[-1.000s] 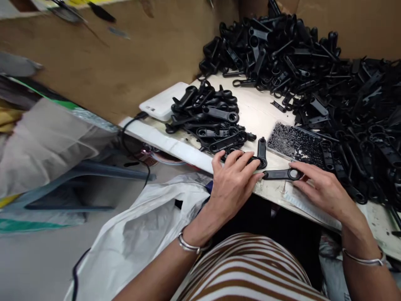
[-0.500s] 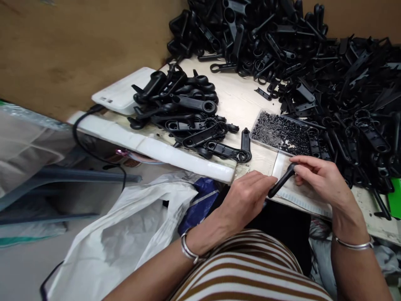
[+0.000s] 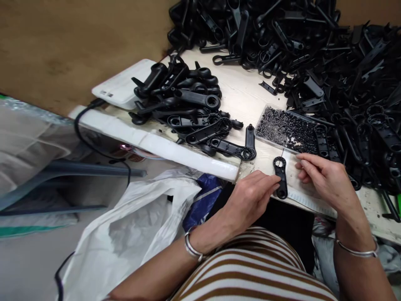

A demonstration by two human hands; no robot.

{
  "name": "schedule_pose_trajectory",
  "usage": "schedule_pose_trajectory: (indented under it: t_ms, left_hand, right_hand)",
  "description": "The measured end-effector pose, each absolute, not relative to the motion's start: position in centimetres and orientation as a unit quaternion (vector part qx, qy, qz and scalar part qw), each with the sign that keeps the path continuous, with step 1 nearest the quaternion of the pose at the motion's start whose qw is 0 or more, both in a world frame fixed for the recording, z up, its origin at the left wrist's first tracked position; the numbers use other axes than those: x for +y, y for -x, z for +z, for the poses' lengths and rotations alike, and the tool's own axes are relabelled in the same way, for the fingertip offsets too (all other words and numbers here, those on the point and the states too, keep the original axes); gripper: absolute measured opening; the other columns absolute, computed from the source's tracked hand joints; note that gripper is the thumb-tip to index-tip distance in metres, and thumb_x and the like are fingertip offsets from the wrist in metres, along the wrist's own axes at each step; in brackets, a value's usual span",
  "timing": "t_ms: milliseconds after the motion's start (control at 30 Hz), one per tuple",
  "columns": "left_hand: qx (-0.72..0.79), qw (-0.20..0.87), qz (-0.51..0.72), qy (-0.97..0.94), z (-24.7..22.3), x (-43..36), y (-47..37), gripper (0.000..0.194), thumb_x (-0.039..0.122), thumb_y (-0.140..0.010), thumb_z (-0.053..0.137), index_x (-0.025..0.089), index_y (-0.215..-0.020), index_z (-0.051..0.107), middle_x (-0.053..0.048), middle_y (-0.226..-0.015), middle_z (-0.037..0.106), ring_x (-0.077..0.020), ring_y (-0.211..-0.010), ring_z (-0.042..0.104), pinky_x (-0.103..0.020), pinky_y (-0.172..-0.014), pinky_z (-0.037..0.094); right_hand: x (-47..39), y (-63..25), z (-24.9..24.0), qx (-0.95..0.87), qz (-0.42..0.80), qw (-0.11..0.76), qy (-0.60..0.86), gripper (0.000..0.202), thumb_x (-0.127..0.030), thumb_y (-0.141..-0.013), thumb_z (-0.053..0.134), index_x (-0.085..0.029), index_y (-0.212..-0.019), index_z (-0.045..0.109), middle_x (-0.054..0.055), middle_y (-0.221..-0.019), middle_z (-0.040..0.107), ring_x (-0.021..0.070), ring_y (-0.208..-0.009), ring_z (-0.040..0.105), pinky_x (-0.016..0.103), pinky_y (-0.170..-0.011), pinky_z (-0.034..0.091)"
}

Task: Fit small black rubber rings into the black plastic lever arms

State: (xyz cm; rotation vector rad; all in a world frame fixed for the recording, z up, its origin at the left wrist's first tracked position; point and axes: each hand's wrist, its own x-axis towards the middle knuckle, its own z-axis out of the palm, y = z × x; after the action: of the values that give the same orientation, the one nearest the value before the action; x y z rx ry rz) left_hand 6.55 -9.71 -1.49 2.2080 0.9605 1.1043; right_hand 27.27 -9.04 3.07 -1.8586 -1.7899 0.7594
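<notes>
A black plastic arm-shaped part (image 3: 282,189) with a ring at its far end stands out at the table's front edge, its hollow ribbed side facing up. The fingertips of my left hand (image 3: 249,196) are closed on its left side. To the right of the part is my right hand (image 3: 326,177), apart from it, thumb and fingers drawn together close to the near edge of a clear shallow box (image 3: 269,142). Whether anything small sits in that pinch is hidden. Tiny dark pieces (image 3: 277,125) fill much of the box.
Similar black parts form a small pile (image 3: 188,104) on the left and a large heap (image 3: 313,58) across the back and right. A white device (image 3: 125,85) with a black cable sits at the left. Below the padded white edge (image 3: 156,142) hangs a white sack (image 3: 125,234).
The black part has turned from its smooth side to its ribbed side, ring end pointing away. My right hand has let go of it and drawn back slightly. The view has shifted a little.
</notes>
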Motion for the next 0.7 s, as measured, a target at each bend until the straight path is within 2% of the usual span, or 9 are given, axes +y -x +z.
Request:
schedule_pose_trajectory:
  t_ms: [67,133,200,267,400,500,700]
  left_hand:
    - [0.349,0.195,0.424,-0.813,-1.6,-9.8,-6.7,0.014,0.022,-0.097,0.051,0.013,-0.100,0.061,-0.003,-0.075,0.067,-0.0139,-0.069,0.060,-0.026,-0.067,0.050]
    - [0.336,0.137,0.425,-0.829,-1.6,-10.0,-6.8,0.023,0.033,-0.096,0.054,0.012,-0.102,0.060,-0.004,-0.075,0.066,-0.0154,-0.070,0.059,-0.029,-0.068,0.048]
    - [0.316,0.089,0.404,-0.854,-1.7,-10.2,-7.1,0.034,0.044,-0.094,0.055,0.012,-0.103,0.061,-0.004,-0.075,0.064,-0.0166,-0.071,0.057,-0.030,-0.066,0.045]
    - [0.300,0.061,0.378,-0.874,-1.8,-10.3,-7.2,0.038,0.050,-0.092,0.055,0.014,-0.102,0.062,-0.004,-0.076,0.063,-0.0173,-0.071,0.055,-0.031,-0.064,0.042]
    - [0.293,0.055,0.362,-0.883,-2.0,-10.3,-7.3,0.027,0.040,-0.093,0.056,0.014,-0.099,0.063,-0.004,-0.078,0.060,-0.0170,-0.072,0.053,-0.031,-0.066,0.041]
    - [0.297,0.053,0.377,-0.875,-2.0,-10.3,-7.1,0.018,0.030,-0.093,0.058,0.014,-0.097,0.062,-0.004,-0.078,0.061,-0.0163,-0.072,0.053,-0.030,-0.067,0.041]
    - [0.286,0.059,0.386,-0.875,-2.3,-10.4,-6.9,0.018,0.027,-0.093,0.060,0.010,-0.098,0.060,-0.004,-0.078,0.064,-0.0158,-0.072,0.055,-0.030,-0.067,0.041]
  right_hand:
    - [-9.2,-27.1,3.1,-0.698,0.243,0.225,0.635,0.028,-0.027,-0.095,0.047,-0.021,-0.112,0.069,0.005,-0.094,0.071,0.0140,-0.071,0.067,0.028,-0.071,0.054]
    - [-9.0,-26.7,3.0,-0.758,0.204,0.218,0.580,0.030,-0.019,-0.096,0.043,-0.020,-0.112,0.069,0.007,-0.106,0.067,0.0159,-0.088,0.066,0.029,-0.081,0.052]
    - [-8.4,-26.3,2.8,-0.802,0.174,0.195,0.537,0.034,-0.013,-0.095,0.040,-0.019,-0.111,0.069,0.009,-0.108,0.062,0.0174,-0.097,0.063,0.029,-0.086,0.051]
    - [-7.8,-26.1,2.5,-0.825,0.151,0.166,0.519,0.035,-0.008,-0.092,0.040,-0.019,-0.110,0.068,0.009,-0.106,0.059,0.0184,-0.096,0.062,0.031,-0.085,0.051]
    - [-7.4,-26.4,1.9,-0.836,0.136,0.141,0.512,0.036,-0.005,-0.087,0.044,-0.021,-0.111,0.067,0.009,-0.109,0.057,0.0192,-0.095,0.062,0.031,-0.082,0.052]
    - [-7.6,-26.4,2.1,-0.833,0.138,0.152,0.514,0.035,-0.007,-0.090,0.044,-0.020,-0.110,0.068,0.009,-0.109,0.059,0.0187,-0.096,0.062,0.030,-0.081,0.052]
    - [-9.4,-26.4,2.6,-0.784,0.138,0.195,0.573,0.026,-0.020,-0.096,0.047,-0.016,-0.115,0.064,0.009,-0.109,0.069,0.0181,-0.098,0.066,0.029,-0.090,0.050]
